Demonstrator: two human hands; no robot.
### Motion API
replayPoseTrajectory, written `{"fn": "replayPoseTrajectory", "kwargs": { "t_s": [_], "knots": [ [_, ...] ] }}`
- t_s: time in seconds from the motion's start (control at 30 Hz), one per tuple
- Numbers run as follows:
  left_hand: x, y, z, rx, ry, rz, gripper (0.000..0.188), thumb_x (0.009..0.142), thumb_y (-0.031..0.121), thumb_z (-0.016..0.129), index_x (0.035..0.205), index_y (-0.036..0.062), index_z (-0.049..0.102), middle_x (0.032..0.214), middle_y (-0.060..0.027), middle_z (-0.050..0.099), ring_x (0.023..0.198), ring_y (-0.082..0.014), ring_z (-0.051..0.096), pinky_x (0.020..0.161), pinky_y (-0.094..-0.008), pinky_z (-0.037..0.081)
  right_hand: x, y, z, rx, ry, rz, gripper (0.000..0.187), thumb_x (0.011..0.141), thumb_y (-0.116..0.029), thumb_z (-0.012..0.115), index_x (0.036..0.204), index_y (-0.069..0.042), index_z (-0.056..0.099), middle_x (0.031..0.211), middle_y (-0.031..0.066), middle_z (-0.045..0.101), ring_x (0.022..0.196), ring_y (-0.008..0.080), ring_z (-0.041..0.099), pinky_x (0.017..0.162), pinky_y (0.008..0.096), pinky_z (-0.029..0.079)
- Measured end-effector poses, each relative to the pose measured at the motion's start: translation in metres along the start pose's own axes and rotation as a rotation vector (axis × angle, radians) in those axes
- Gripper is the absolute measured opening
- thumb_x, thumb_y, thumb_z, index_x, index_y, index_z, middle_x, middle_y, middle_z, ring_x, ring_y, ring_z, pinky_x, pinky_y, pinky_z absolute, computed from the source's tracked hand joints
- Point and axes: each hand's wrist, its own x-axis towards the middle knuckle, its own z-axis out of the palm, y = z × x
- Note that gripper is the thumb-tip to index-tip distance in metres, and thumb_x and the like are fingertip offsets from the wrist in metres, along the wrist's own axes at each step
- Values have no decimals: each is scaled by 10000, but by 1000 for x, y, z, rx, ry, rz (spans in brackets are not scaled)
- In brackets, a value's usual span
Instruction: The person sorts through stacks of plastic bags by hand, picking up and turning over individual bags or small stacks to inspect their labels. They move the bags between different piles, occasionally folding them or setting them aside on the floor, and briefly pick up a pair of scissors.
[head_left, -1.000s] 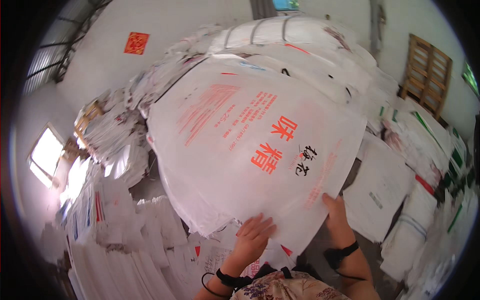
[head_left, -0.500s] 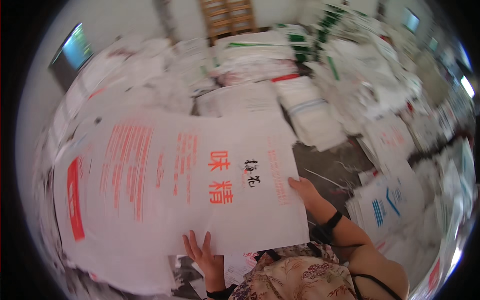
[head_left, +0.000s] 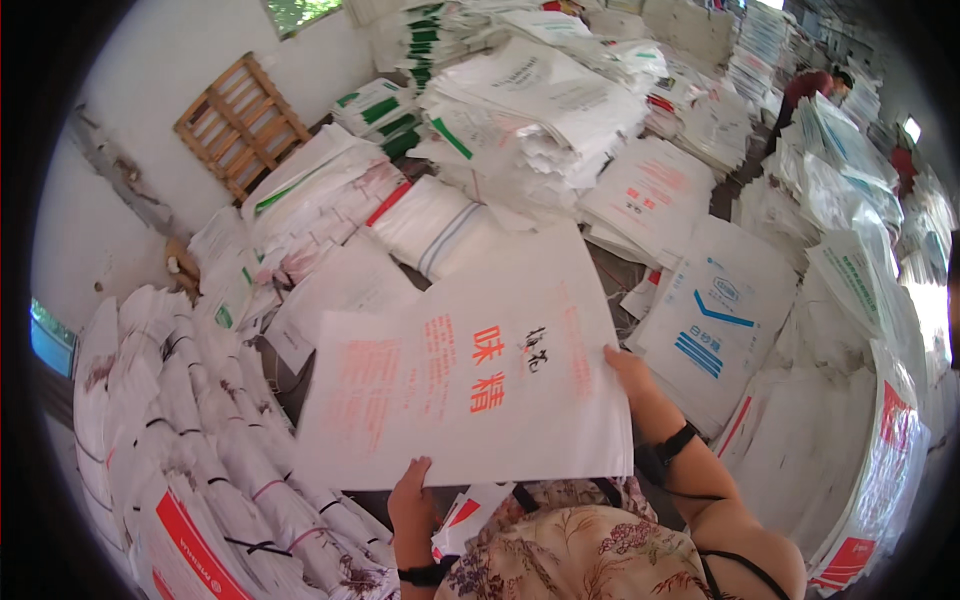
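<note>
dark floor (head_left: pixel 610 275) under heaps of white printed sacks (head_left: pixel 530 110), a wooden pallet (head_left: pixel 240 125)

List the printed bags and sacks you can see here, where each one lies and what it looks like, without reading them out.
Large white sack: flat rectangle with red and black print, held by the left hand and right hand.
White sack with blue print: flat, right of it.
White sacks with red print: stack behind.
Green-striped white sacks: pile near the wooden pallet.
Tied white bundles: rows on the left.
</note>
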Motion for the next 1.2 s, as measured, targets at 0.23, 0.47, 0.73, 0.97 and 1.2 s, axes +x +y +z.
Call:
{"fn": "replayPoseTrajectory", "kwargs": {
  "t_s": [0.23,0.47,0.73,0.97,1.2],
  "knots": [
    [142,82,45,-81,-322,48,306,857,128,584,1155,123,654,1056,-182,669,959,-354,640,819,-430,516,21,-116,-55,285,197,-115,356,921,-153,554,1158,109,511,1015,183,642,847,284,659,772,404,559],
    [248,99,113,-152,-670,70,304,932,273,533,1144,93,655,1009,-182,674,943,-376,626,814,-410,502,49,-185,-59,446,209,-226,328,890,-84,533,1131,137,518,1030,213,640,905,302,659,816,402,554],
    [425,128,233,-145,-848,531,330,949,231,475,1219,89,601,1139,-149,648,1025,-345,610,877,-429,484,128,-271,-77,504,414,-386,383,939,-153,500,1219,109,491,1161,208,606,1017,305,632,878,426,533],
    [556,180,277,30,-977,682,400,918,267,547,1240,30,557,1134,-204,639,1046,-373,598,879,-466,479,219,-346,-143,467,609,-550,405,966,-264,496,1250,25,506,1170,135,618,1053,253,615,882,391,509],
    [626,203,311,27,-924,584,391,915,281,541,1226,44,563,1095,-203,646,1013,-382,600,863,-468,481,357,-436,-229,338,686,-493,355,969,-250,510,1224,-4,525,1178,75,620,1039,202,606,878,331,475]
  ]
}}
